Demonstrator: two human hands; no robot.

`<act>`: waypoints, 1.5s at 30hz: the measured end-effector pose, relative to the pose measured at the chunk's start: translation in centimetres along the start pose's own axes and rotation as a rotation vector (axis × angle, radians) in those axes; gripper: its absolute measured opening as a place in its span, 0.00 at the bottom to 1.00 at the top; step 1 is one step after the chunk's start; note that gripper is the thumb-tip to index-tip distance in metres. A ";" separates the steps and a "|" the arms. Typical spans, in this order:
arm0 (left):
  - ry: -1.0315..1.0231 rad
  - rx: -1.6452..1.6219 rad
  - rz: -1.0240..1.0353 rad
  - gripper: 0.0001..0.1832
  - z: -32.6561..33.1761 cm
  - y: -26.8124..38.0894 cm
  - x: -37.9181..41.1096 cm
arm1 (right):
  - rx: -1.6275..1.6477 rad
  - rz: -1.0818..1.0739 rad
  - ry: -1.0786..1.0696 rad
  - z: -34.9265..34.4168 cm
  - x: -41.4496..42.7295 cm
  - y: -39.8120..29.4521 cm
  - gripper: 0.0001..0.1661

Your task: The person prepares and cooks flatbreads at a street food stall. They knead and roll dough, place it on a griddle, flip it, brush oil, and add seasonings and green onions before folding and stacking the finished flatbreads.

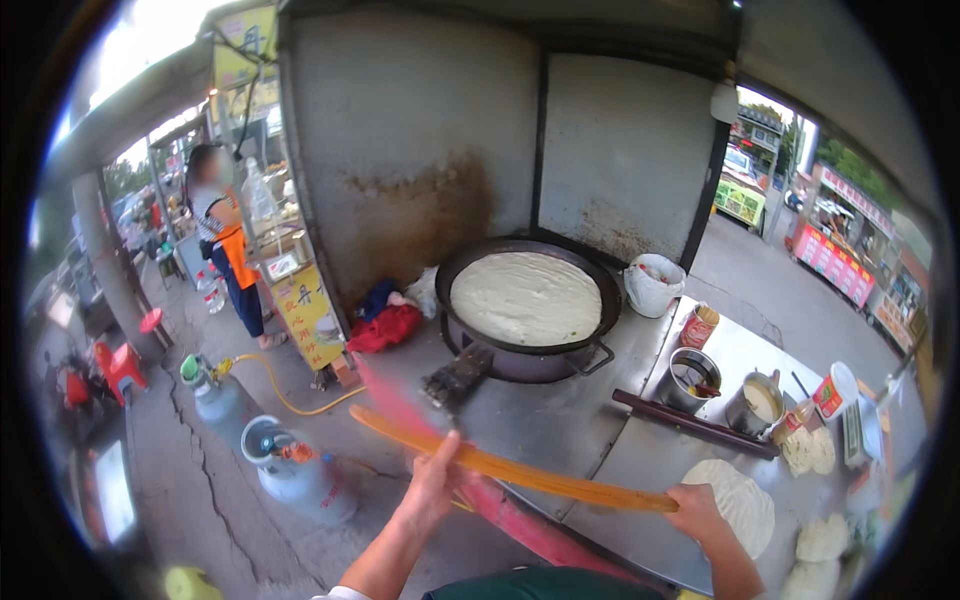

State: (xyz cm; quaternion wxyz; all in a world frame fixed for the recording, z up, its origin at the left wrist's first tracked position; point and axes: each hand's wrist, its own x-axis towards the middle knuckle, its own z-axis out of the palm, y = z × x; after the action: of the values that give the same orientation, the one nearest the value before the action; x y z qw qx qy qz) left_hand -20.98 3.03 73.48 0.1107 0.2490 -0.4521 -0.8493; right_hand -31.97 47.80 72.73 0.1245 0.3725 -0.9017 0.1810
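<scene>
A long, flat wooden stick [547,481] spans both my hands across the near edge of the metal worktop. My left hand [442,474] holds it left of its middle, thumb on top. Around its right end my right hand [691,508] is closed. Beyond the stick, a wide black iron pan [611,300] holds a large round of pale dough [525,296] that nearly fills it. A flattened sheet of dough [739,499] lies on the worktop beside my right hand.
A dark rolling pin [694,424] lies before two metal pots [690,379]. A white lined bucket [654,286] stands right of the pan, red cloth [386,328] left. More dough pieces [821,538] lie at right. Gas cylinders [300,476] stand on the floor; a person [225,232] stands farther off.
</scene>
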 end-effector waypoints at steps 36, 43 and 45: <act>-0.456 2.100 0.442 0.46 5.2 12.7 60.9 | -0.907 0.416 -0.010 -20.3 24.1 -4.2 0.11; -0.380 1.765 0.944 0.20 9.3 12.4 56.7 | -0.568 0.503 -0.050 -24.0 23.1 -3.4 0.10; -0.657 1.497 1.087 0.17 15.6 7.0 53.5 | -0.557 0.656 -0.104 -24.4 21.0 -5.0 0.11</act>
State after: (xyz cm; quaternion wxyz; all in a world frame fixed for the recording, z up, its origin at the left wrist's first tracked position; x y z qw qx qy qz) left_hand -74.93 -11.95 69.26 0.1687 -0.2359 -0.9351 -0.2035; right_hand -40.76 41.59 103.53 0.1106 0.0270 -0.9918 -0.0583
